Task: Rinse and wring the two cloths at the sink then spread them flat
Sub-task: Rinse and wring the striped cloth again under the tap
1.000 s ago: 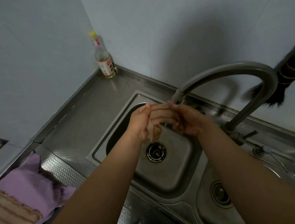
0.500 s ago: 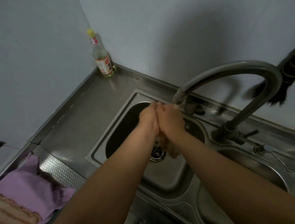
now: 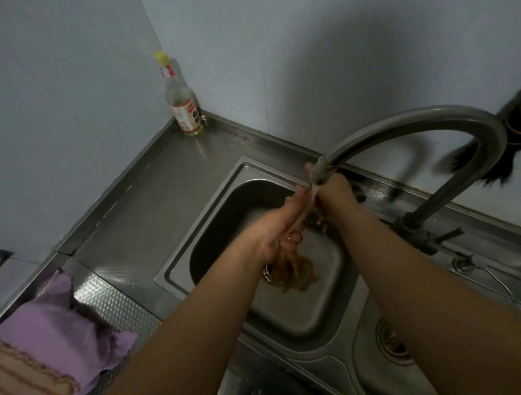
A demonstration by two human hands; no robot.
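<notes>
Both forearms reach over the steel sink basin (image 3: 194, 244), hands meeting under the curved grey metal faucet (image 3: 403, 121). The left hand (image 3: 274, 230) and right hand (image 3: 336, 192) curl their fingers around the wet tan cloth (image 3: 297, 271), bunched and dangling above the basin's middle.

Two bare forearms, sleeveless to the frame edge, hands (image 3: 275, 234) ungloved
</notes>
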